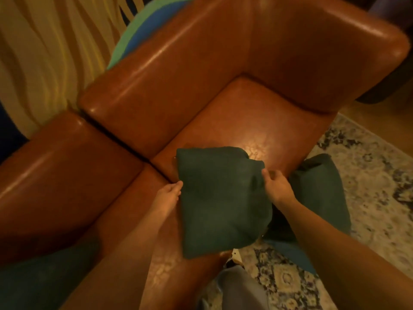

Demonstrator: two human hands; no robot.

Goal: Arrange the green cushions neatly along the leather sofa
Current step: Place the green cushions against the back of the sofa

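Observation:
I hold a dark green cushion (221, 202) between both hands above the front edge of the brown leather sofa (234, 70). My left hand (168, 194) grips its left side and my right hand (276, 186) pinches its upper right corner. A second green cushion (319, 193) lies lower at the right, partly off the seat's front corner and behind my right forearm. A third green cushion (44, 278) rests on the seat at the bottom left, blurred and partly cut off.
The sofa's seat (252, 121) at the far right corner shows bare leather. A patterned rug (368, 175) covers the floor to the right. A wavy cream wall panel (44, 52) and a blue-green object (143, 30) stand behind the backrest. My grey trouser leg (241, 289) is below.

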